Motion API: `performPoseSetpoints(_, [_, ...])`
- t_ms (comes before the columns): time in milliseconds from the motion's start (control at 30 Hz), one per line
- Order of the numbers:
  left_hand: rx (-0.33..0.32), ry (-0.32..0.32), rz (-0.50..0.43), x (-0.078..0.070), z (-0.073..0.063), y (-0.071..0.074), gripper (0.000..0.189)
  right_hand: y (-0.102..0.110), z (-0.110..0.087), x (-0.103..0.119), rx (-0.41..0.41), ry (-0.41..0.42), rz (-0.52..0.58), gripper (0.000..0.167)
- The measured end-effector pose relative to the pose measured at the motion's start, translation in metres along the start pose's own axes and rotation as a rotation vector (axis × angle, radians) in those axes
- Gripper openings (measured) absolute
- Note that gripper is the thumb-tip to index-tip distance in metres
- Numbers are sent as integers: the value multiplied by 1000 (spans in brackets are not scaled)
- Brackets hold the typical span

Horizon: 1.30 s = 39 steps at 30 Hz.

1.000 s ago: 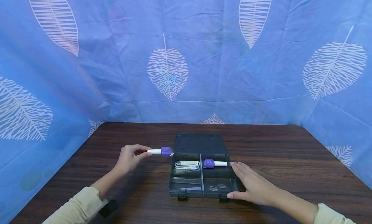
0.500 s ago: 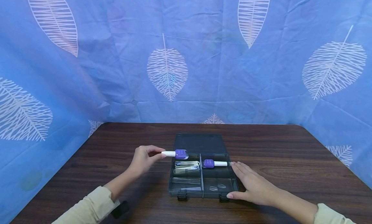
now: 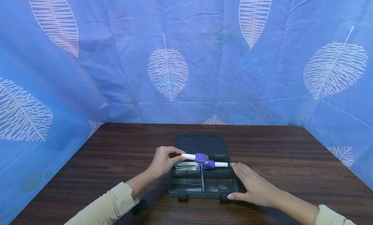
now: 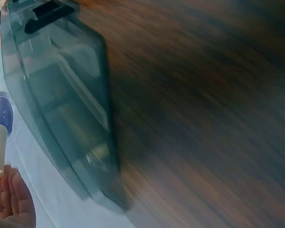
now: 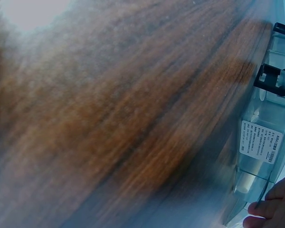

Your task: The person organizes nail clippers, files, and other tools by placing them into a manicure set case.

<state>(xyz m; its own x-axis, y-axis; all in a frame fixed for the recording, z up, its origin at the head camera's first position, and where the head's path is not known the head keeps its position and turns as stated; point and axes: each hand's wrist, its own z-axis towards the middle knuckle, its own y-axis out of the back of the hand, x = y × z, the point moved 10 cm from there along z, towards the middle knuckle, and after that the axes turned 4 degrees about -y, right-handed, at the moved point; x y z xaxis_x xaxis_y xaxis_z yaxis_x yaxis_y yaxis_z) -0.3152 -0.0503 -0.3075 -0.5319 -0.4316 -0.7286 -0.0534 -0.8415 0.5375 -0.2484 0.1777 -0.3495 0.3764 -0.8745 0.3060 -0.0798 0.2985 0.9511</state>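
My left hand (image 3: 164, 160) pinches the white cap of a purple nail polish bottle (image 3: 201, 158) between thumb and fingers. That bottle is level above the dark see-through compartment box (image 3: 192, 195), whose lid lies back. In the left wrist view the held nail polish bottle (image 4: 2, 113) shows beyond the box's side. A second purple nail polish bottle (image 3: 219, 164) lies in the upper right compartment, partly covered by the held one. Nail clippers (image 3: 187, 168) lie in a left compartment. My right hand (image 3: 253, 185), fingers extended, rests against the box's right side.
Two small clear pieces (image 3: 218, 188) lie in the lower right compartment. Black latches (image 3: 183, 196) stick out from the box's front. A printed label (image 5: 260, 141) shows on its side in the right wrist view. A blue leaf-patterned cloth (image 3: 201, 72) hangs behind the wooden table (image 3: 131, 137).
My left hand has carried the nail polish bottle rightward, from beside the box's left edge to over its upper middle. The right hand and the box have stayed where they were.
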Motion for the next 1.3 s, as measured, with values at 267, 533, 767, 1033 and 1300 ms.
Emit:
performPoseSetpoints(267, [57,-26,16,-14,8,-26,13,0,1,0,3,-1,-2,99])
performPoseSetpoints(533, [113,-22,31,-20,15,-49,14,0,0,1,10,-3,-3,99])
performPoseSetpoints(767, [164,-7,71,-24,20,-66,13,-1,1,0,13,-14,-3,99])
performPoseSetpoints(1033, [228,-1,101,-27,21,-80,12,-2,1,-1,16,-12,-4,99])
performPoseSetpoints(1300, [311,9,197,-30,22,-88,14,-2,1,-2,19,-11,0,99])
